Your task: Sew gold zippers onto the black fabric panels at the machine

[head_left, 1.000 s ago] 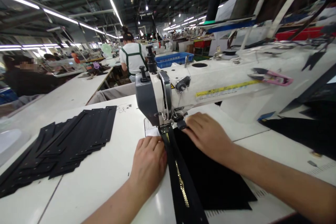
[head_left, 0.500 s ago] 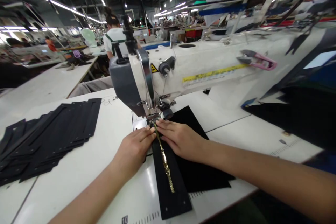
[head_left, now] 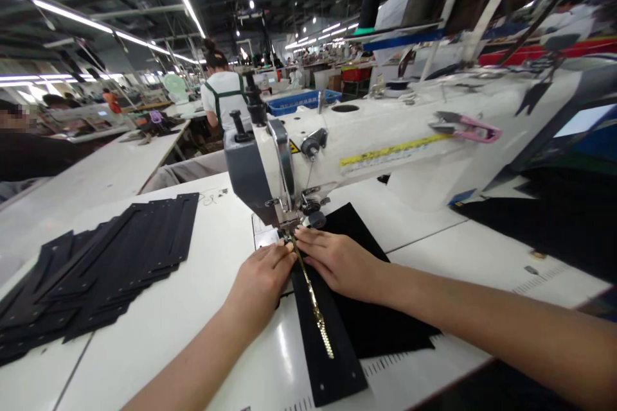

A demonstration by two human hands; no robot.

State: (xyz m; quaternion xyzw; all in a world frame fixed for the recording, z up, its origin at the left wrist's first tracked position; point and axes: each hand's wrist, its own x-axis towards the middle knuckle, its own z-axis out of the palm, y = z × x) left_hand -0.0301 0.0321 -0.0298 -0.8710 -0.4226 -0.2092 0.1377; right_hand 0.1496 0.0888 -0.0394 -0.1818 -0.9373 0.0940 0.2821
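A long black panel (head_left: 322,334) with a gold-toothed zipper (head_left: 317,309) down its middle runs under the presser foot (head_left: 289,226) of a white sewing machine (head_left: 395,119). My left hand (head_left: 264,273) rests on the panel's left side just before the foot, fingers lying on it and thumb hidden. Stretched flat, the fingers of my right hand (head_left: 344,262) press on the zipper's right side, their tips close to the foot. Beneath my right hand and wrist lies a larger black piece (head_left: 376,327). The panel's near end, with small holes, lies free toward me.
Several black panels with punched holes (head_left: 120,263) lie overlapping on the left of the white table (head_left: 193,327). Pink-handled thread snips (head_left: 470,126) sit against the machine arm. More black material (head_left: 544,231) lies at right. A co-worker (head_left: 225,93) is beyond the machine.
The camera has shifted, so the machine and table sit a little lower and mostly further right in view. Both hands remain on the panel by the presser foot.
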